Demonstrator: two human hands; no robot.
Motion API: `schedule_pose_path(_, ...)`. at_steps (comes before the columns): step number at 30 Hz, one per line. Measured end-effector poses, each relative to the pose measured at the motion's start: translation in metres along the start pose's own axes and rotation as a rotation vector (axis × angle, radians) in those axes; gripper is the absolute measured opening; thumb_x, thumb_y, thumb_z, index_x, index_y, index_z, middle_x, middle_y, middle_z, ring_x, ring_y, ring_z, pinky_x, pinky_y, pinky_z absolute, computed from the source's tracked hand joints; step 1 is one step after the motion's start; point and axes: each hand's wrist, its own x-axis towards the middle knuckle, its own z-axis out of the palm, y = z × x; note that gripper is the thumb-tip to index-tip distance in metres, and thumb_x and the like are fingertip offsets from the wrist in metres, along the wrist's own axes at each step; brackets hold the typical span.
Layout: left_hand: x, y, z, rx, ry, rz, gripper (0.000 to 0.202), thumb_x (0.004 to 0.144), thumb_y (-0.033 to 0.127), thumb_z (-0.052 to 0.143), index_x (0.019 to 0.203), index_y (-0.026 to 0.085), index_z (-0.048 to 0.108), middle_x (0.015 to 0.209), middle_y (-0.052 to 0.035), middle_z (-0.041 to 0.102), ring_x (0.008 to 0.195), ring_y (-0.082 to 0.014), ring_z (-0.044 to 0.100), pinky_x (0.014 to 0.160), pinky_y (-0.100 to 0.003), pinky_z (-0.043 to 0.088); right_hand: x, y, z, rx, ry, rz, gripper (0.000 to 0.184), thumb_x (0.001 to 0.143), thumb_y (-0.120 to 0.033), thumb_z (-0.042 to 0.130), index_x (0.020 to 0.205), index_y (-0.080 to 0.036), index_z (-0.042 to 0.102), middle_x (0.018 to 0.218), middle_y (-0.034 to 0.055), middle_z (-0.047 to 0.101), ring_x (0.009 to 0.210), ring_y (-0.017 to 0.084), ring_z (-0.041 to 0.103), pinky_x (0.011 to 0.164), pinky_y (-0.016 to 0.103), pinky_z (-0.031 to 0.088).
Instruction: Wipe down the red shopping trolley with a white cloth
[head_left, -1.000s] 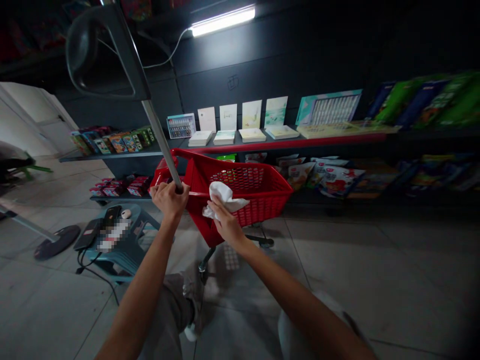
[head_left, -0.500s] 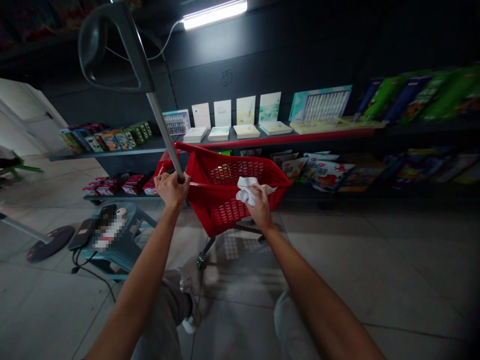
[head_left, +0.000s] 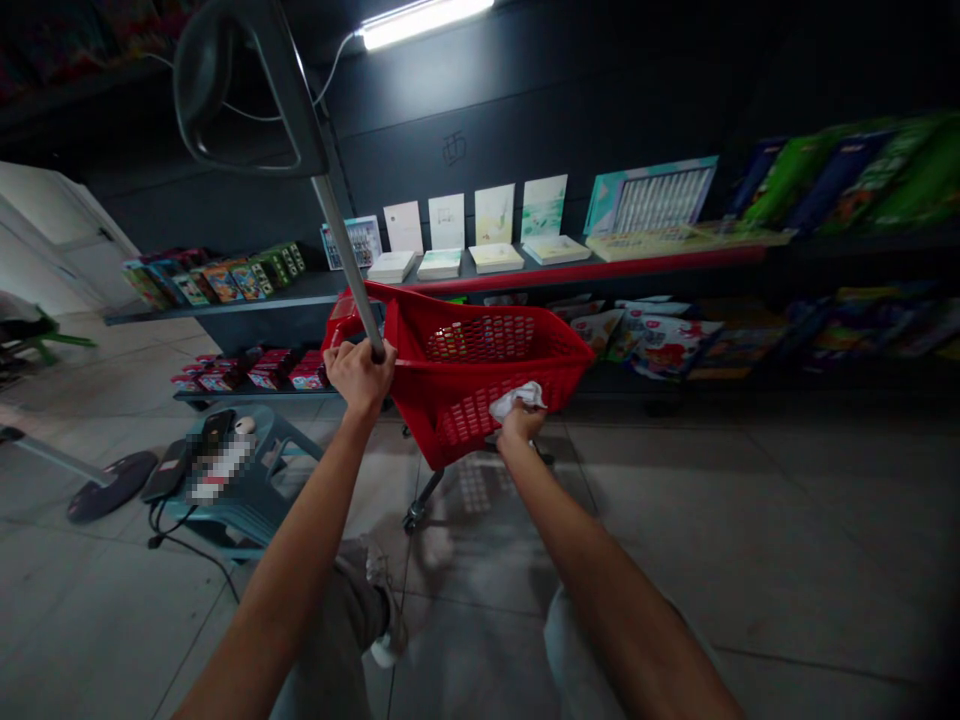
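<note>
A red plastic shopping cart (head_left: 420, 400) with perforated sides stands in front of me, its wheels on the floor. From its near left corner rises a metal pole (head_left: 346, 250), topped by a dark grey loop-shaped frame (head_left: 247, 90). My left hand (head_left: 361, 375) is closed around the lower end of this pole, by the cart's rim. In my right hand (head_left: 519, 425) is a crumpled white cloth (head_left: 517, 400), pressed to the outer side of the cart below the rim. My right fingertips are partly hidden by the cloth.
Behind the cart runs a dark shelf (head_left: 292, 292) with books (head_left: 495, 258), boxed sets and snack bags (head_left: 667, 345). To the left stands a blue-grey stool (head_left: 277, 450) bearing a phone and cables. A round pole base (head_left: 112, 487) rests on the floor beyond it.
My right hand has moved down from the cart's rim to its outer side with the white cloth. My left hand keeps its hold on the pole; the view has shifted slightly.
</note>
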Motion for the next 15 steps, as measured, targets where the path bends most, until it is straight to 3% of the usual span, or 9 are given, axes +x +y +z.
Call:
schedule_pose_path(3,0.0,0.001,0.001,-0.012,-0.01,-0.009,0.033,0.091,0.044,0.057,0.065,0.026,0.061,0.07,-0.0059,0.064,0.083,-0.0257,0.056,0.098,-0.045,0.035,-0.041,-0.012,0.016,0.058,-0.023,-0.165,0.033,0.087,-0.037,0.052,0.114,-0.019,0.059,0.104,0.0142,0.074,0.092,0.025,0.074,0.078,0.036,0.06)
schedule_pose_path(7,-0.001,0.002,0.0,-0.009,-0.01,-0.007,0.033,0.092,0.045,0.057,0.066,0.025,0.061,0.07,-0.0059,0.063,0.083,-0.0253,0.056,0.099,-0.044,0.034,-0.093,-0.048,0.005,0.085,-0.152,-0.457,0.034,0.092,-0.034,0.051,0.121,-0.017,0.056,0.113,0.0162,0.07,0.101,0.024,0.069,0.088,0.037,0.058)
schedule_pose_path(11,-0.004,0.002,-0.004,-0.001,-0.005,0.007,0.031,0.092,0.042,0.058,0.066,0.025,0.061,0.07,-0.0063,0.066,0.084,-0.0255,0.057,0.098,-0.044,0.034,-0.136,-0.085,-0.017,0.136,-0.512,-0.785,0.032,0.093,-0.022,0.052,0.124,-0.019,0.059,0.125,0.0147,0.065,0.119,0.025,0.061,0.106,0.04,0.051)
schedule_pose_path(13,-0.006,0.003,-0.006,0.002,-0.012,0.024,0.031,0.093,0.041,0.058,0.067,0.025,0.062,0.072,-0.0066,0.068,0.084,-0.0254,0.058,0.098,-0.044,0.034,-0.147,-0.091,-0.022,0.079,-0.682,-0.986,0.034,0.094,-0.016,0.053,0.126,-0.02,0.062,0.131,0.014,0.063,0.127,0.026,0.056,0.113,0.041,0.046)
schedule_pose_path(15,-0.007,0.003,-0.008,0.002,-0.021,0.036,0.031,0.094,0.041,0.057,0.068,0.025,0.062,0.073,-0.0066,0.069,0.085,-0.0252,0.059,0.097,-0.044,0.034,-0.149,-0.086,-0.022,-0.028,-0.761,-1.128,0.036,0.094,-0.012,0.054,0.127,-0.019,0.064,0.134,0.0143,0.062,0.131,0.027,0.052,0.116,0.042,0.043)
